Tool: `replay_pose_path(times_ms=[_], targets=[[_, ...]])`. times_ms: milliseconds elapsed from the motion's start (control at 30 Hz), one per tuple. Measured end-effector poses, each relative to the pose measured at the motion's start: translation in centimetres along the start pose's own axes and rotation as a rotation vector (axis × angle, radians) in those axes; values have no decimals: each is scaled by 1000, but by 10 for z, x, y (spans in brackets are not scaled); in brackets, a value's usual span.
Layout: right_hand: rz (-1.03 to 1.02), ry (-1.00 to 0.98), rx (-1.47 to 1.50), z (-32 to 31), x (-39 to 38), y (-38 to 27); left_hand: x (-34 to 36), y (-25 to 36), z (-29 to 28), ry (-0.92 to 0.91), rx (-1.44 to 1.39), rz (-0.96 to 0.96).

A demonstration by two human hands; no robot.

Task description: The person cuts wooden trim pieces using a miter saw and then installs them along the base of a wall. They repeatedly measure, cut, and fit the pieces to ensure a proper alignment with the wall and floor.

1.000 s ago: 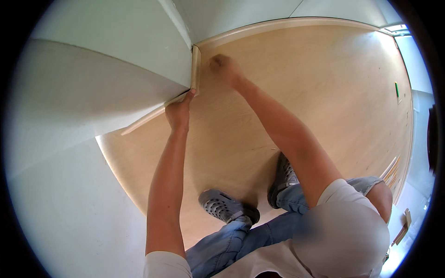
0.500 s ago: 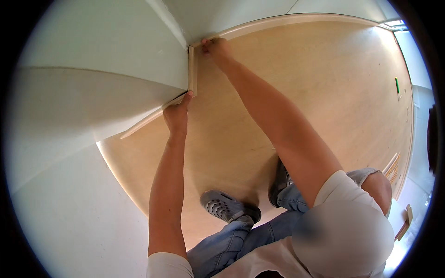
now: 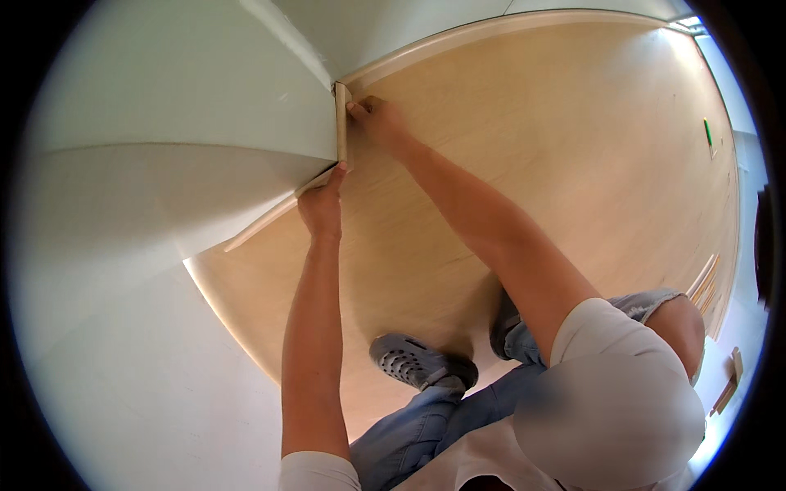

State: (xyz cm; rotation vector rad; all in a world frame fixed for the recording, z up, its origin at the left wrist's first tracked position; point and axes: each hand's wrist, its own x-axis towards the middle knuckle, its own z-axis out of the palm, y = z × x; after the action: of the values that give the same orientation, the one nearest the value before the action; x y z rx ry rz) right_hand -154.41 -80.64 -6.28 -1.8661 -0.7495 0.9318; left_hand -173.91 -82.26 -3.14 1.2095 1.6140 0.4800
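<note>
A short pale wood trim strip stands along the base of a light green wall's projecting corner. From its near end a longer trim strip slants down to the left along the wall base. My left hand is closed at the outer corner where the two meet, its thumb against the joint and its other fingers mostly hidden at the longer strip. My right hand has curled fingers, and its leading digit touches the side of the short strip; whether anything small lies inside the fingers is hidden.
Another trim strip runs along the far wall base. On the pale wood floor a green thin object lies to the right, with several thin wood strips nearer. Wood offcuts lie at the lower right. My grey clogs are below.
My right hand has come from the inner corner toward me, onto the side of the short strip. My left hand stays at the outer corner. The whole view has shifted slightly.
</note>
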Motion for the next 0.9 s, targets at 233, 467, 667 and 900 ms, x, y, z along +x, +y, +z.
replay_pose_path(times_ms=[233, 467, 667, 900], targets=[[28, -55, 16, -13, 3, -9, -7, 14, 7, -29, -21, 5], [142, -28, 76, 4, -41, -5, -6, 11, 8, -77, -128, -23], [-53, 47, 113, 13, -65, 28, -6, 11, 11, -94, -188, -43], [-102, -56, 20, 20, -81, 41, -6, 8, 11, -71, -226, -20]])
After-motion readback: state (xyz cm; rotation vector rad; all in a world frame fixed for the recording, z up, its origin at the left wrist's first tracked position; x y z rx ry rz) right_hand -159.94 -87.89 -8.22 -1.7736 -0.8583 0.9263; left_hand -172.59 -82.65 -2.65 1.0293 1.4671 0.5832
